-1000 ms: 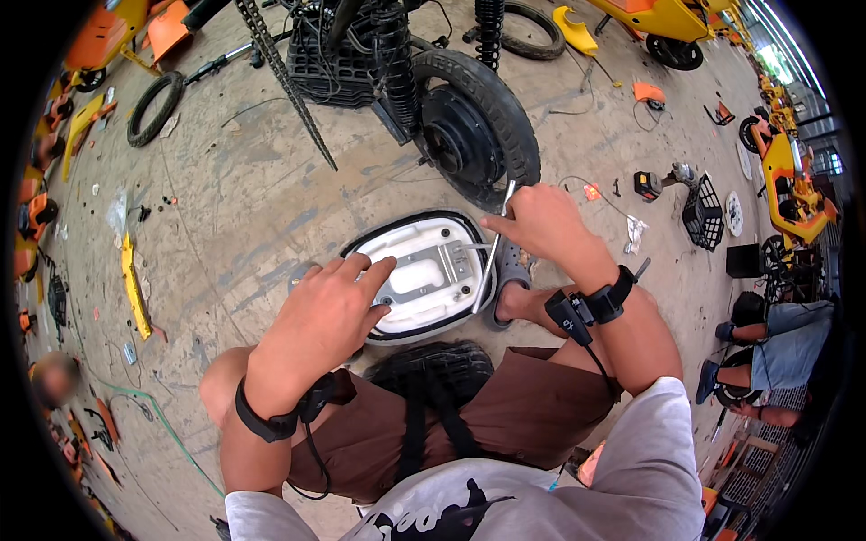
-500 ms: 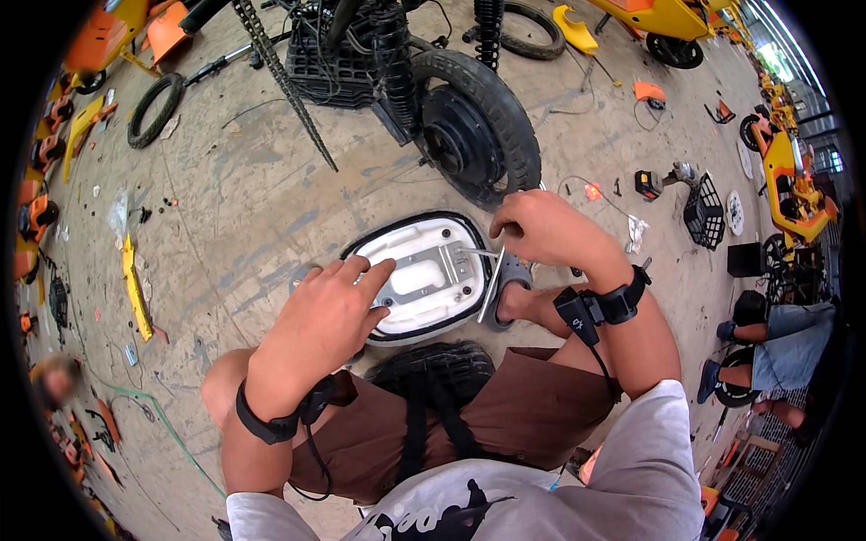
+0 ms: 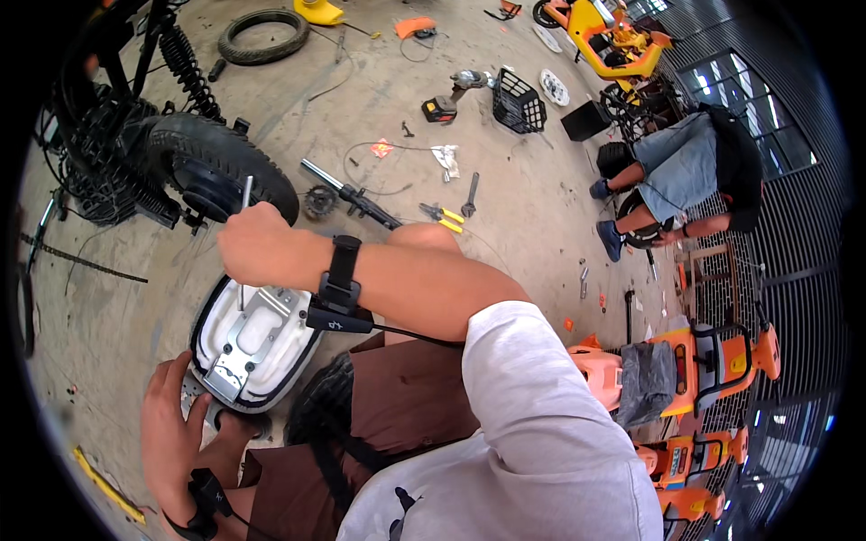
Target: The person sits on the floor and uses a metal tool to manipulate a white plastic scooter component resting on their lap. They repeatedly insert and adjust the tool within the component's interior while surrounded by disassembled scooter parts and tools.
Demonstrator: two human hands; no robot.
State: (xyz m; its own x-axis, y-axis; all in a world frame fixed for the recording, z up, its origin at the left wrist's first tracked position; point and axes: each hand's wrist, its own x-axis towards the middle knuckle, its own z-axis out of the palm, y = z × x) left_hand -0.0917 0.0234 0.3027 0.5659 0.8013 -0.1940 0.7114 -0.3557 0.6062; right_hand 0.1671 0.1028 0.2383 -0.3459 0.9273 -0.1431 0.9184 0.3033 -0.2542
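Though cut off by the bottom edge, a grey shirt (image 3: 532, 361) and brown shorts (image 3: 410, 388) up close. By the shorts, a bumpy black thing (image 3: 323, 397) with straps, too covered up to name.

Low on the left, a left hand (image 3: 171, 428), thumb spread away from the pointer finger, other fingers close together and partly hidden. Right by the near end of an oval white piece (image 3: 260, 326); hard to tell if touching. Beside that hand, bits of a grey shoe (image 3: 255, 426), mostly covered.

Between the two hands, low down, the white piece, with a black edge and a shiny metal plate (image 3: 227, 379) on top, underside hidden. Over its far end, a right hand (image 3: 260, 243) wrapped around a thin metal rod (image 3: 248, 191), fingers curled in, tips tucked out of sight. Middle of the rod lost in the fist, top end poking up, bottom end down by the plate; can't tell if touching.

Just past the fist, a black wheel (image 3: 262, 171), with bike parts (image 3: 99, 171) fading into the dark rim, hard to make out. Beyond the right arm, a metal tube (image 3: 365, 206), one end by a bare knee (image 3: 424, 237), then yellow-handled pliers (image 3: 442, 217) and a wrench (image 3: 471, 191).

Farther off, a drill (image 3: 465, 83), a black basket (image 3: 517, 101), and another person in blue shorts (image 3: 677, 167), top half dark and blurry.
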